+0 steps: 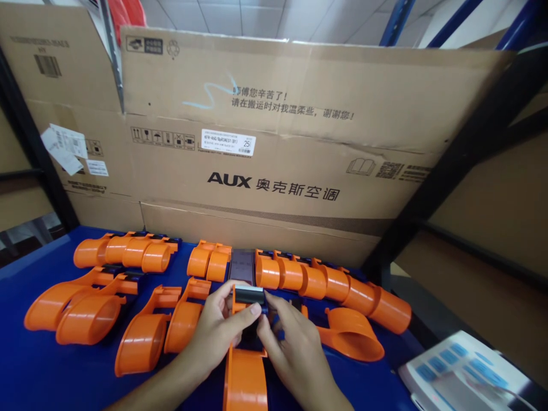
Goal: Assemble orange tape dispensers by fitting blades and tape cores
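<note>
An orange tape dispenser (245, 377) is held between my two hands, its round core towards me and its head pointing away. Its head carries a serrated metal blade (250, 289) above a black roller (249, 295). My left hand (222, 322) is closed around the left side of the head, with the thumb lying across it below the roller. At the right end of the head, my right hand (295, 337) pinches a dark blue part; its fingertips are partly hidden. Under the hands, the dispenser's middle is hard to make out.
More orange tape dispensers stand in rows at left (89, 319), back left (156, 258) and back right (314, 281) on the blue table (25, 365). A dark flat device (242, 267) lies behind my hands. A white scale-like device (454, 371) sits front right. Cardboard (274, 154) walls the back.
</note>
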Motion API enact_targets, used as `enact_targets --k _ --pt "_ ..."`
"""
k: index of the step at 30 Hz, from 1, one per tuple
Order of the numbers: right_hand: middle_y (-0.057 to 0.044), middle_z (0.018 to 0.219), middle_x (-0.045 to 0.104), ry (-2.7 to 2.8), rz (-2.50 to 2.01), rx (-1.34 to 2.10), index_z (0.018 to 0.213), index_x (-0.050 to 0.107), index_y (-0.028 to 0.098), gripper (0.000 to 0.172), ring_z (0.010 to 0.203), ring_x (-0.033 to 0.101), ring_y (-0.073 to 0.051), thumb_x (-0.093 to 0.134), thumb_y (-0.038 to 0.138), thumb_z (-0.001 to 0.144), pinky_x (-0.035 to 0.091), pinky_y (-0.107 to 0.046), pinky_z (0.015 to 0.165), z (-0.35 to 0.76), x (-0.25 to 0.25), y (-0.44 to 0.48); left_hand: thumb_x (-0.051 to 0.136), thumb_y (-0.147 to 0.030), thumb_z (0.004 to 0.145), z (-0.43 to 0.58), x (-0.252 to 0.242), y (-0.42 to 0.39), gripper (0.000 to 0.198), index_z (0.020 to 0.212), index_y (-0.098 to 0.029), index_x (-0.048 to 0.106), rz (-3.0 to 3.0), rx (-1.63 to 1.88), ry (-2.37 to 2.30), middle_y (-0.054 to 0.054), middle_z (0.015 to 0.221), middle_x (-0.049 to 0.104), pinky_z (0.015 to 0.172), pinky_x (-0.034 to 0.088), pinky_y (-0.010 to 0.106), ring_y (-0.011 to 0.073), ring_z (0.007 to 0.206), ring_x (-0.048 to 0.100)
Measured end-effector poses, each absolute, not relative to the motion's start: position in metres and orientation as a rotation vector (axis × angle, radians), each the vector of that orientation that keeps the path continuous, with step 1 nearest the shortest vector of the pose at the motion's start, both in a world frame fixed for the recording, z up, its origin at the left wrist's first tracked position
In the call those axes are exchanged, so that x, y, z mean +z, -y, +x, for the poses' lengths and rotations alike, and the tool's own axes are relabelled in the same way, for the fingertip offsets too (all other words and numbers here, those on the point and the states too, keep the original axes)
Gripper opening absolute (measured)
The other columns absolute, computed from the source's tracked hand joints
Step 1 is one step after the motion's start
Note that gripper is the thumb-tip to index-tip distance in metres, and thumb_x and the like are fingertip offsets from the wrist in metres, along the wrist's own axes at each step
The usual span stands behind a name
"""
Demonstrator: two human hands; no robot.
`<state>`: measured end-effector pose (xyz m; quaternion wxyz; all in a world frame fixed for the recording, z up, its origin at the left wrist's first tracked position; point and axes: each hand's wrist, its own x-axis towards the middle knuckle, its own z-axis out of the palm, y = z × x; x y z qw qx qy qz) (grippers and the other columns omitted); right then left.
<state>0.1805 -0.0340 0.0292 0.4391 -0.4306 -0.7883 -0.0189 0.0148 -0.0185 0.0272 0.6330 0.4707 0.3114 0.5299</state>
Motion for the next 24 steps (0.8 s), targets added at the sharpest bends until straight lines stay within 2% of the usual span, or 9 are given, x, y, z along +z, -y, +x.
enact_targets --k 4,8,12,15,20,24 --pt "-0.009 0.094 0.075 1.97 -1.051 -0.073 0.125 0.059 0.016 0.028 0.079 0.074 -0.022 0.05 0.02 0.099 0.061 -0.034 0.075 0.18 0.028 0.033 0.082 -0.038 0.08 0.014 0.03 0.019 0.035 0.103 -0.02 0.063 1.087 1.215 -0.713 -0.005 0.072 0.057 0.039 0.029 0.015 0.0018 0.043 0.037" --pt "-0.01 0.098 0.075 2.006 -1.038 -0.092 0.13 0.057 0.015 0.031 0.084 0.074 -0.023 0.049 0.02 0.1 0.062 -0.036 0.078 0.182 0.03 0.032 0.082 -0.038 0.08 0.014 0.028 0.017 0.035 0.103 -0.02 0.063 1.071 1.229 -0.702 -0.007 0.065 0.054 0.04 0.029 0.015 0.0016 0.041 0.036" --pt "-0.015 0.117 0.074 2.129 -1.023 -0.215 0.137 0.056 0.014 0.038 0.102 0.072 -0.028 0.05 0.02 0.1 0.061 -0.041 0.087 0.185 0.035 0.03 0.078 -0.041 0.083 0.014 0.029 0.015 0.032 0.099 -0.019 0.062 0.992 1.268 -0.731 -0.01 0.052 0.046 0.041 0.028 0.016 0.0028 0.039 0.034" --pt "-0.014 0.124 0.072 2.158 -1.014 -0.297 0.139 0.055 0.014 0.042 0.105 0.071 -0.028 0.05 0.017 0.098 0.061 -0.042 0.089 0.185 0.033 0.028 0.079 -0.042 0.081 0.015 0.032 0.015 0.034 0.098 -0.019 0.062 0.955 1.273 -0.756 -0.01 0.051 0.046 0.042 0.028 0.016 0.0032 0.04 0.034" --pt "-0.013 0.099 0.076 2.08 -1.07 -0.379 0.136 0.059 0.012 0.043 0.083 0.072 -0.026 0.049 0.012 0.094 0.063 -0.039 0.074 0.18 0.02 0.025 0.079 -0.045 0.081 0.016 0.034 0.016 0.038 0.102 -0.018 0.064 0.968 1.237 -0.747 -0.01 0.053 0.047 0.041 0.028 0.016 0.0035 0.039 0.034" --pt "-0.012 0.087 0.073 2.054 -1.095 -0.423 0.136 0.059 0.009 0.044 0.074 0.07 -0.024 0.047 0.01 0.093 0.062 -0.038 0.069 0.177 0.015 0.026 0.079 -0.045 0.08 0.015 0.033 0.015 0.036 0.099 -0.018 0.064 0.988 1.219 -0.747 -0.009 0.056 0.051 0.042 0.029 0.016 0.0028 0.039 0.035"
